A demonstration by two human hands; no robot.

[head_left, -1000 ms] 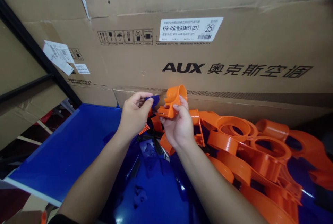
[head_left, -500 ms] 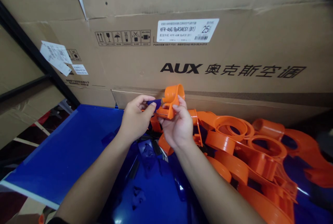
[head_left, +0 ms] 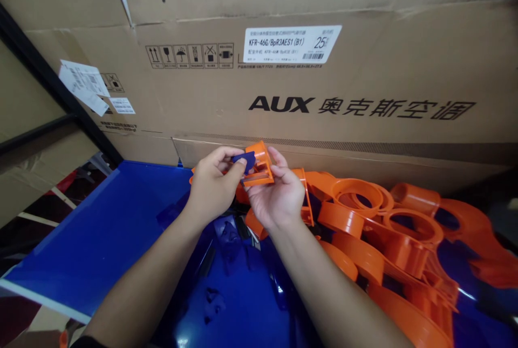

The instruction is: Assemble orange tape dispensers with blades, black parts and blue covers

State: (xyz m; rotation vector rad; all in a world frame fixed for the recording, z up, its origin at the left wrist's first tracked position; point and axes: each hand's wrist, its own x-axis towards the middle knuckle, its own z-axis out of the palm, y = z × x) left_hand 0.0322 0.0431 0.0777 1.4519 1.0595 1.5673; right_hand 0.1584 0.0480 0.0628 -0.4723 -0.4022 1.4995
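Observation:
My left hand is closed, pinching a small dark blue plastic piece between thumb and fingers. Held in my right hand is an orange plastic tape dispenser, its round part upward and its slotted edge facing left. The blue piece overlaps the dispenser's left side in this view; whether the two touch, I cannot tell. My right fingers curl behind the dispenser, partly hidden. Just below and right of my hands lies a heap of similar orange dispensers.
Small dark blue pieces lie on a shiny blue surface between my forearms. A blue board extends to the left. Large cardboard boxes form a wall behind, beside a black metal frame.
My right hand has turned and lowered the orange tape dispenser, bringing it leftward. The blue piece in my left hand has shifted slightly right and now overlaps the dispenser.

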